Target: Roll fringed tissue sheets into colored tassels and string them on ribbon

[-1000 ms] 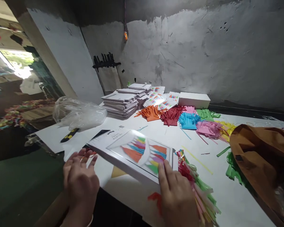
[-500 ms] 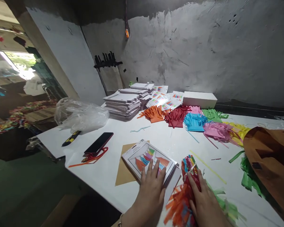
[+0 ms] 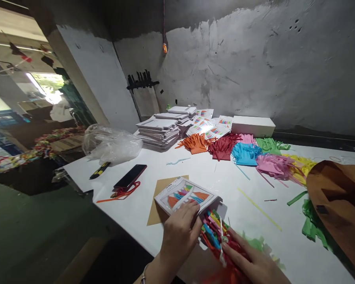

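Observation:
A flat white packet (image 3: 179,194) printed with a coloured tassel garland lies on a brown card sheet (image 3: 156,205). My left hand (image 3: 182,227) grips its near edge, with fingers bent over the top. Right of it, my right hand (image 3: 242,252) holds a bundle of folded paper tassels (image 3: 214,228) in several colours, thumb and fingers around it. A white string crosses the bundle, whose folded ends meet the packet's near right edge. Red fringe trails below the hand, blurred. Loose green fringe (image 3: 257,242) lies just beyond it.
Stacked packets (image 3: 158,132) and a white box (image 3: 253,126) stand near the wall. Coloured tassel piles (image 3: 221,148) line the table's back. At left are a phone (image 3: 131,176), a cutter knife (image 3: 99,170) and a clear plastic bag (image 3: 112,144); at right, a brown bag (image 3: 340,201).
My right hand has brought the tassel bundle leftward to the packet's edge. My left hand's fingers, flat on the packet before, now bend around its near edge. The view has shifted slightly left.

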A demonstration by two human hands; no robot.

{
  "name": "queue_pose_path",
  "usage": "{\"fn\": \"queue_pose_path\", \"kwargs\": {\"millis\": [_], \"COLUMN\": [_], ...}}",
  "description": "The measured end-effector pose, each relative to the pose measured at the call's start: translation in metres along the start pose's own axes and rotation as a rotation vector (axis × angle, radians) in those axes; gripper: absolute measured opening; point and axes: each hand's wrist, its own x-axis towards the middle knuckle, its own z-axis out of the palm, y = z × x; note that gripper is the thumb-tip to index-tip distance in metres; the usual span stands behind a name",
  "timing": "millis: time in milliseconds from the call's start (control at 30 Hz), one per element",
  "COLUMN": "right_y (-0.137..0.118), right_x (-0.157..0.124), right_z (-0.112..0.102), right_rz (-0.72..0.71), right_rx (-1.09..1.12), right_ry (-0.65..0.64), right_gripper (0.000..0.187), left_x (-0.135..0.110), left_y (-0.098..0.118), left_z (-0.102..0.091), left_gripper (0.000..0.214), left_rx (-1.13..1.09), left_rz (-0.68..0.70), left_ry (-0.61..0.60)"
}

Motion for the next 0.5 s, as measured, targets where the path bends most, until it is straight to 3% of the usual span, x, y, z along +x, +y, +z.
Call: {"fn": "queue_pose_path", "kwargs": {"millis": [100,167,233,333,400,500], "right_y": [0.008,0.005,-0.003,-0.013,-0.017,-0.023], "right_x": [0.006,0.017,0.026,0.025,0.015,-0.003], "right_z": [-0.024,-0.038,-0.039,-0.018,-0.002,0.008], "right_rz": [-0.083,-0.016,0.081,-0.005,-0.075,0.008], "right_rx": [-0.009,-0.014,-0.133,-0.374,-0.402,-0.363], "right_ry": [-0.145,-0.195,-0.113,0.127,0.19,0.223], "right_gripper": [0.066,0.062,0.059,0.05,0.056,0.069], "left_x": [-0.005,-0.01,-0.015,-0.019,-0.019,-0.02], "left_y": [0.013,0.026,0.038,0.05,0.053,0.055], "left_z": [0.0,0.003,0.006,0.006,0.003,-0.003], "left_gripper": [0.025,0.026,0.027,0.028,0.026,0.025], "left_rx": [0.012,-0.006,-0.04,-0.065,-0.068,-0.087], "left_rz": [0.086,0.139,0.168,0.181,0.167,0.096], "left_ry": [0.001,-0.011,-0.022,-0.01,0.014,0.06]}}
